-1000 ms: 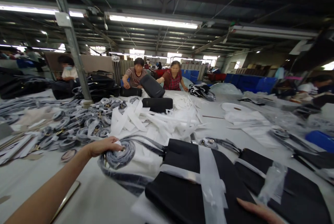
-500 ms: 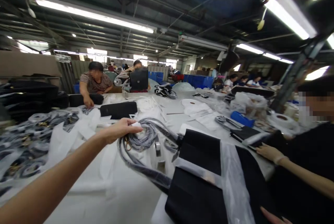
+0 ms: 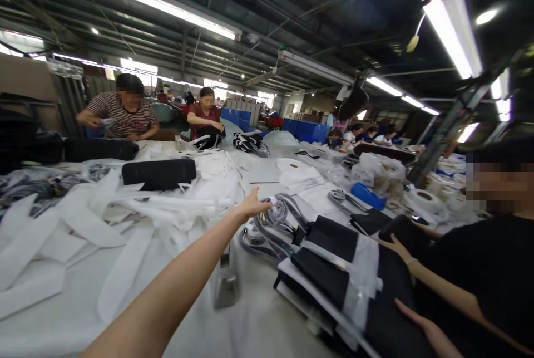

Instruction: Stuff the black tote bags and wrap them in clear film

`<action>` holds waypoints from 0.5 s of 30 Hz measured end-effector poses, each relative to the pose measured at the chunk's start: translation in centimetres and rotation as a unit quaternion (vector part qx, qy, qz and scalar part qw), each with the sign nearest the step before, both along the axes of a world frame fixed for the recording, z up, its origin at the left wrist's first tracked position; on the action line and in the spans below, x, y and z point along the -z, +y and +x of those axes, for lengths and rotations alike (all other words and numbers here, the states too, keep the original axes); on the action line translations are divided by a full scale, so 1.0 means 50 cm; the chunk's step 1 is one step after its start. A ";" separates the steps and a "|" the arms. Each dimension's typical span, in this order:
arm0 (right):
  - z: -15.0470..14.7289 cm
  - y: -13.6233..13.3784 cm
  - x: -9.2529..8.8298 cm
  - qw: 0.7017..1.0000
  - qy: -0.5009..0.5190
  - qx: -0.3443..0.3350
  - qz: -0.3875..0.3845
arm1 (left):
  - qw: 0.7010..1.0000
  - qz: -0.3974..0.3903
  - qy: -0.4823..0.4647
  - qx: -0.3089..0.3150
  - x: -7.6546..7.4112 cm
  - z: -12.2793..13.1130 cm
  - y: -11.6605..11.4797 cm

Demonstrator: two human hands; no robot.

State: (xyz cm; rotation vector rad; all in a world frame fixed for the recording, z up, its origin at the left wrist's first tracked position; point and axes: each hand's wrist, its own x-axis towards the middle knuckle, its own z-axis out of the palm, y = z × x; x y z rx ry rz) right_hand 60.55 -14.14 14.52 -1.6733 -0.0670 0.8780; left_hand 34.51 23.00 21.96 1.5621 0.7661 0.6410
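Observation:
My left hand (image 3: pixel 253 206) reaches over the table with its fingers apart, beside a coil of grey plastic-wrapped strap (image 3: pixel 277 212) that has a white band. The strap runs to a black bag (image 3: pixel 387 274) wrapped in clear plastic, lying on a stack at the right. At the lower right my right hand (image 3: pixel 421 322) lies against the bag's near part, a finger stretched out along it; its other fingers are mostly hidden.
White sheet strips (image 3: pixel 92 213) cover the left of the table, near a black padded piece (image 3: pixel 158 173). A metal dispenser (image 3: pixel 226 280) stands in front. A blue dispenser (image 3: pixel 367 196) lies farther back. A co-worker's hand (image 3: pixel 398 249) touches black pieces at right; two people work opposite.
The view has shifted. My left hand has moved right with the coil, and its fingers have come apart from it. The bag lies lower on the stack. A person opposite has drawn back a hand.

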 end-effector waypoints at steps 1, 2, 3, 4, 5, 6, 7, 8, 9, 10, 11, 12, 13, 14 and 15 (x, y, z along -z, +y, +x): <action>0.007 0.019 0.012 0.999 0.040 0.001 -0.008 | 1.000 0.003 0.013 -0.002 0.022 -0.012 -0.001; 0.013 0.034 0.025 0.997 0.080 0.001 -0.015 | 1.000 0.002 0.026 -0.001 0.045 -0.030 -0.005; 0.016 0.043 0.036 0.994 0.111 0.002 -0.018 | 0.999 -0.003 0.039 0.003 0.068 -0.052 -0.011; 0.017 0.048 0.046 0.992 0.128 0.004 -0.017 | 0.999 -0.013 0.051 0.010 0.089 -0.077 -0.018; 0.016 0.050 0.055 0.990 0.137 0.007 -0.016 | 0.998 -0.023 0.063 0.018 0.108 -0.105 -0.028; 0.014 0.049 0.062 0.990 0.143 0.009 -0.017 | 0.996 -0.034 0.073 0.026 0.123 -0.134 -0.038; 0.012 0.047 0.067 0.990 0.142 0.014 -0.018 | 0.995 -0.045 0.079 0.035 0.136 -0.164 -0.050; 0.009 0.044 0.070 0.990 0.137 0.020 -0.021 | 0.994 -0.058 0.082 0.043 0.146 -0.194 -0.064; 0.007 0.042 0.072 0.991 0.131 0.026 -0.024 | 0.993 -0.072 0.080 0.049 0.154 -0.224 -0.078; 0.005 0.041 0.073 0.991 0.125 0.033 -0.026 | 0.992 -0.090 0.073 0.052 0.161 -0.254 -0.094; 0.004 0.040 0.072 0.992 0.116 0.042 -0.027 | 0.991 -0.109 0.063 0.052 0.167 -0.284 -0.110; 0.003 0.039 0.070 0.993 0.104 0.050 -0.029 | 0.989 -0.129 0.054 0.049 0.175 -0.316 -0.126; 0.002 0.038 0.068 0.993 0.094 0.056 -0.034 | 0.987 -0.148 0.047 0.041 0.185 -0.349 -0.142; 0.000 0.036 0.065 0.994 0.084 0.059 -0.040 | 0.985 -0.164 0.044 0.028 0.197 -0.384 -0.158; -0.003 0.036 0.062 0.994 0.074 0.062 -0.050 | 0.983 -0.177 0.046 0.007 0.212 -0.421 -0.173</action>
